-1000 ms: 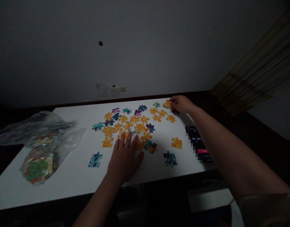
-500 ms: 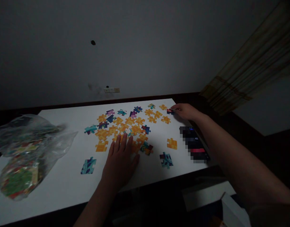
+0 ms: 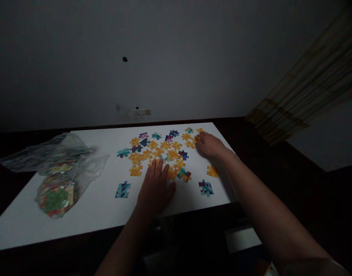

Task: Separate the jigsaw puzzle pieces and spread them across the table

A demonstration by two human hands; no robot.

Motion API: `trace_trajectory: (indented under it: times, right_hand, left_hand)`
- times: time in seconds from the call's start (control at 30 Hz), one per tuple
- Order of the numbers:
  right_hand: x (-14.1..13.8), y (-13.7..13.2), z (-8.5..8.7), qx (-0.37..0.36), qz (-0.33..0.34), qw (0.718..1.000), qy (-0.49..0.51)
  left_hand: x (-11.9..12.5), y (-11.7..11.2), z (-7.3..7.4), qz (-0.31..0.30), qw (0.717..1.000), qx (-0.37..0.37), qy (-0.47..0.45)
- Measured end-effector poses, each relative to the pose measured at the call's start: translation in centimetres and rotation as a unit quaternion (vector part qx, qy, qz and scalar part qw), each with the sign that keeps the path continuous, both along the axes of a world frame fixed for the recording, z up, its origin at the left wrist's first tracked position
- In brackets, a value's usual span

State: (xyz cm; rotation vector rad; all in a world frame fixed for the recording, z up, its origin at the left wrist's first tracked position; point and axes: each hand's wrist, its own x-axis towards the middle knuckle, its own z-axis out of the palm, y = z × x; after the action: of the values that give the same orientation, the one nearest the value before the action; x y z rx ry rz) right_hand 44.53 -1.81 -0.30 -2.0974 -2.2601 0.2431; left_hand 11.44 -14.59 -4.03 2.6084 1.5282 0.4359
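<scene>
My left hand (image 3: 156, 186) lies palm down with its fingers stretched out over the near edge of a spread of yellow jigsaw puzzle pieces (image 3: 172, 154). My right hand (image 3: 210, 145) reaches to the far right of the spread. Its fingers are bent and drawn together against a yellow puzzle piece (image 3: 197, 138); whatever is beneath them is hidden. Dark blue, purple and teal pieces lie among the yellow ones. Apart from the others are a teal piece (image 3: 123, 189) left of my left hand, another teal piece (image 3: 206, 188) and a yellow piece (image 3: 212, 171) by my right forearm.
A clear plastic bag (image 3: 56, 195) with colourful contents rests on the left of the white table (image 3: 95, 209). Behind the table is a grey wall with sockets (image 3: 141, 112). A curtain (image 3: 290, 111) hangs at the right.
My right hand has moved left and nearer, onto the yellow pieces; the dark piece at its fingertips is out of sight. The phone no longer shows. My left hand stays on the pieces while the view shifts.
</scene>
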Motion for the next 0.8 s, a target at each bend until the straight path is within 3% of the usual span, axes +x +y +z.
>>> trace_trajectory:
  times: [0.13,0.23,0.43,0.6,0.7,0.8]
  right_hand:
    - [-4.8,-1.9,-2.4,0.004,-0.008,1.000,0.002]
    - [-6.6,-2.4,-3.5,0.008,-0.017,1.000,0.004]
    - [-5.3,-1.6,-2.8,0.020,0.023,0.999,0.018]
    - [-4.3,-0.8,-2.8,0.037,-0.017,0.999,0.010]
    - [-4.5,-0.6,-2.8,0.032,-0.020,0.999,0.006]
    - [-5.8,-1.0,-2.2,0.036,0.001,0.999,0.002]
  left_hand:
    - [0.1,-0.1,-0.2,-0.007,1.000,-0.007,0.007]
    - [0.3,0.0,-0.5,-0.006,1.000,-0.014,-0.005]
    - [0.4,-0.2,-0.4,-0.009,0.999,-0.027,-0.021]
    - [0.4,-0.1,-0.4,-0.006,0.999,-0.034,-0.026]
    - [0.4,-0.3,-0.3,-0.007,0.999,-0.038,-0.032]
    - [0.2,-1.1,0.8,-0.026,0.999,-0.033,-0.035]
